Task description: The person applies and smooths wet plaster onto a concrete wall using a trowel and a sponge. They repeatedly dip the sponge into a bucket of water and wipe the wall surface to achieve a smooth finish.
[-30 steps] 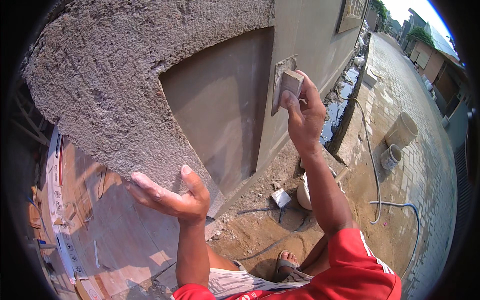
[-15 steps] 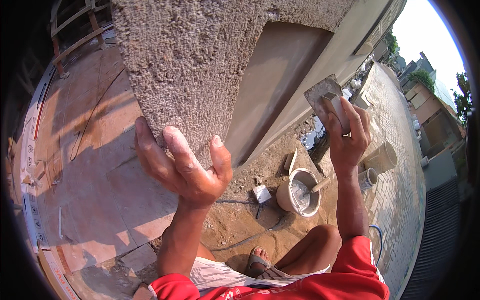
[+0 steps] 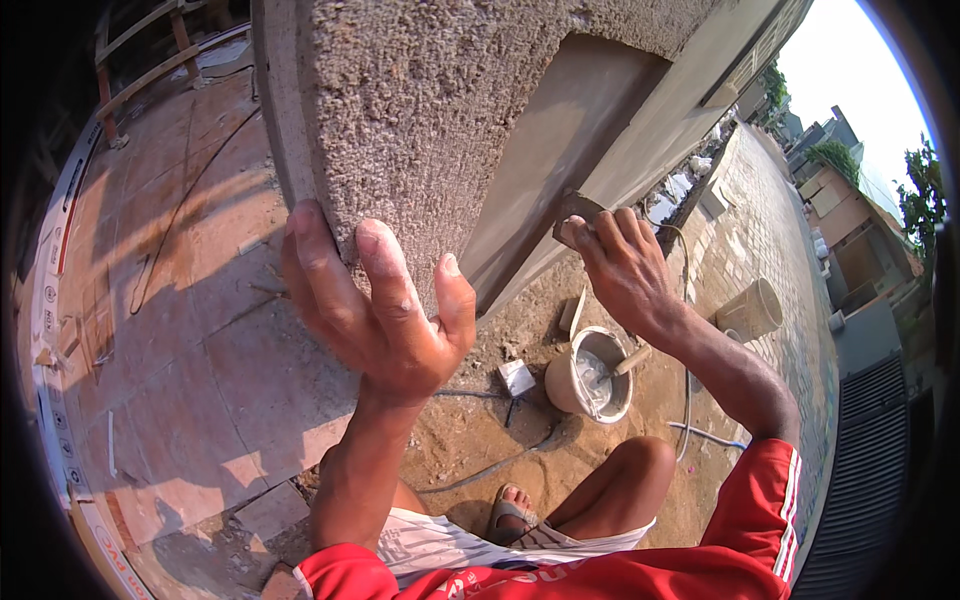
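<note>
Gripping trowel (image 3: 577, 206) with right hand (image 3: 627, 268), centre right. Holding left hand (image 3: 395, 330) with fingers spread by wall (image 3: 420, 120), centre left.

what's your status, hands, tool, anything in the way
Left hand open at edge of rough wall. Right hand gripping flat trowel by recessed panel. Bucket below, apart from both hands.

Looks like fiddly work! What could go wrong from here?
The left hand is right at the edge of the rough wall, so its bare fingers could get scraped. The right hand grips a flat tool by the recessed panel; a slip might gouge it. The sandalled foot could perhaps snag the dark cable nearby.
</note>
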{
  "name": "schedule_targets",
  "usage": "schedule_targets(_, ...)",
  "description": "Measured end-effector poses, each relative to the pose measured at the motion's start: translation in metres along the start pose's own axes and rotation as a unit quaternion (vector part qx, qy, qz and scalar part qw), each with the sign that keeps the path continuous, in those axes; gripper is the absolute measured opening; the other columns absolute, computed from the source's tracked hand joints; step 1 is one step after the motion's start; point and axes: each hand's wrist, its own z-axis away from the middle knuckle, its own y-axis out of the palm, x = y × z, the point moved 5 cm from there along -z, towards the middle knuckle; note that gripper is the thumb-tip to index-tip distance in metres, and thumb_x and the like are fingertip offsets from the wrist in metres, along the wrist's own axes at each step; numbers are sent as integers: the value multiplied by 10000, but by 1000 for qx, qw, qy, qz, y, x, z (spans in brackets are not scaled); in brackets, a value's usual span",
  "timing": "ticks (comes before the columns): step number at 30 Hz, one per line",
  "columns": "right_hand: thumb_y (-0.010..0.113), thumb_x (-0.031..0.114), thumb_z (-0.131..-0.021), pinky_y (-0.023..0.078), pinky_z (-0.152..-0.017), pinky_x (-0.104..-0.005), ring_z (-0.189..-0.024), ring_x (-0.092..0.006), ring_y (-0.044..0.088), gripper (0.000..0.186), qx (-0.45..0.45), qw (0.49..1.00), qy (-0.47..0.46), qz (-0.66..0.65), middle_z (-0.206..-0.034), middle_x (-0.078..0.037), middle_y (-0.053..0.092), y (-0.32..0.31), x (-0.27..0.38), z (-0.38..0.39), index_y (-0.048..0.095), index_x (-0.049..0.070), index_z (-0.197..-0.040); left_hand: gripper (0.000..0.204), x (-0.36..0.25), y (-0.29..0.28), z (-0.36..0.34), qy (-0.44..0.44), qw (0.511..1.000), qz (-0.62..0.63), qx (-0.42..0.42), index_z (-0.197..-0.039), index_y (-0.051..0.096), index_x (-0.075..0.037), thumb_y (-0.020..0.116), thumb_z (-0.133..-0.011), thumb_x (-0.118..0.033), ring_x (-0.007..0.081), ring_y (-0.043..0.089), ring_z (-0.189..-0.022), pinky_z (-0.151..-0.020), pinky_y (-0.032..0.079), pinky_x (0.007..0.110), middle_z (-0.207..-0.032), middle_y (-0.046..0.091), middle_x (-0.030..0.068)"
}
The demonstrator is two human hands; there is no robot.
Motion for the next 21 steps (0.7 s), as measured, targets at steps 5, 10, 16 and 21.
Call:
schedule_targets(5, 650, 27, -724, 445, -740, -353, -843, -230, 479, 440, -62, 997, 27, 27, -907, -72, 475, -55, -11, -13, 572, 28, -1156, 579, -1, -1, 1, -3, 1000, -8, -7, -1391, 384, 4, 528, -906, -277, 493, 429, -1204, -961, 388, 572, -1381, 358, 320)
schedule_targets(10, 626, 33, -754, 449, -732, -362, -851, -229, 494, 416, -107, 986, 59, 114, -906, -74, 477, -74, -37, -37, 569, 39, -1166, 587, 0, -2, 1, 3, 1000, -13, 0, -1390, 374, 23, 526, -908, -274, 503, 408, -1227, -976, 374, 575, -1394, 334, 320)
schedule_targets(16, 609, 0, -767, 458, -742, -365, -858, -252, 496, 397, -7, 999, 40, -5, -932, -108, 501, -17, -1, -2, 517, 6, -1152, 609, -1, 0, 0, 9, 1000, -24, 10, -1404, 348, 28, 527, -907, -275, 503, 395, -1238, -972, 368, 584, -1400, 322, 323)
schedule_targets(21, 657, 23, -816, 507, -736, -382, -877, -261, 601, 411, -227, 914, 277, -190, -978, -126, 585, -19, -52, 26, 513, 36, -1200, 625, -2, 1, 2, 4, 999, -35, 16, -1415, 333, 25, 532, -907, -281, 499, 391, -1241, -975, 364, 577, -1407, 307, 326)
